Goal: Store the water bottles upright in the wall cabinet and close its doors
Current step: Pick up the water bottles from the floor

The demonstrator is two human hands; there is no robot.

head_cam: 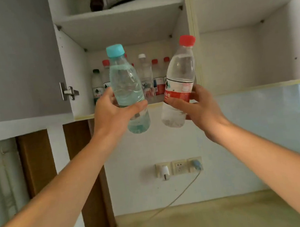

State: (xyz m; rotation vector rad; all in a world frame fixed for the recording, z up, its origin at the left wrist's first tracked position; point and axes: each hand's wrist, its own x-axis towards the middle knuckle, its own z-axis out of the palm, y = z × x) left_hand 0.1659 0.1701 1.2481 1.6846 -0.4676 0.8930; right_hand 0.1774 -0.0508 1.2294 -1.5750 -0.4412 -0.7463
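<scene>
1. Bottles in hand: a blue-capped bottle [127,89] in the left hand [112,111], a red-capped bottle [178,84] in the right hand [200,108], fingers clamped round each, raised before the open wall cabinet [82,109].
2. Several stored bottles [157,75] already stand upright on its lower shelf.
3. Left: shelving these two, closing doors.

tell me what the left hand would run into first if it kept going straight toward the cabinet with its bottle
Probably the row of stored bottles on the lower shelf. The left hand holds the blue-capped bottle right in front of them, though depth is hard to judge from this view.
</scene>
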